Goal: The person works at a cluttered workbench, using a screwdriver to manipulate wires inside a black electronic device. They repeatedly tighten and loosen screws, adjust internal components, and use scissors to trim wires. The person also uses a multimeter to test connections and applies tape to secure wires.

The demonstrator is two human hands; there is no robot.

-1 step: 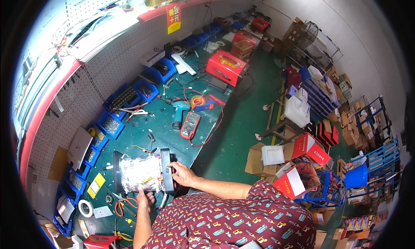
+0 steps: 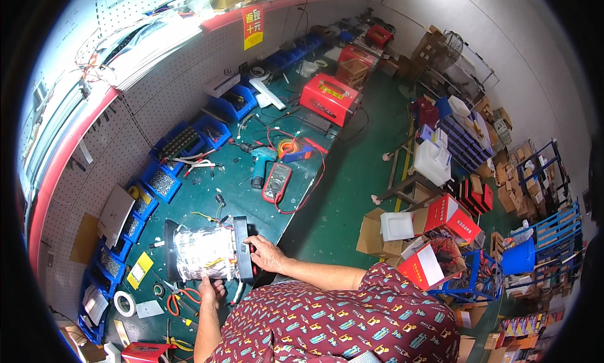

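Note:
A machine unit (image 2: 204, 253) lies on the green bench, its body wrapped in shiny silvery-white film, between two black end panels. Over the edge of the right-hand black panel (image 2: 242, 249), my right hand (image 2: 265, 254) is closed, thumb and fingers gripping it. My left hand (image 2: 211, 290) is at the unit's near side, fingers curled and one fingertip against the lower edge of the wrapping; what it pinches is too small to make out. Loose wires stick out at the unit's far side. Orange-handled pliers (image 2: 175, 302) lie just left of my left hand.
Blue parts bins (image 2: 162, 183) line the pegboard wall. Beyond the unit lie a red multimeter (image 2: 277, 183), a teal cordless drill (image 2: 259, 166) and a red-cased machine (image 2: 330, 98). A white tape roll (image 2: 124, 304) lies at left. Open cartons (image 2: 377, 234) stand on the floor to the right.

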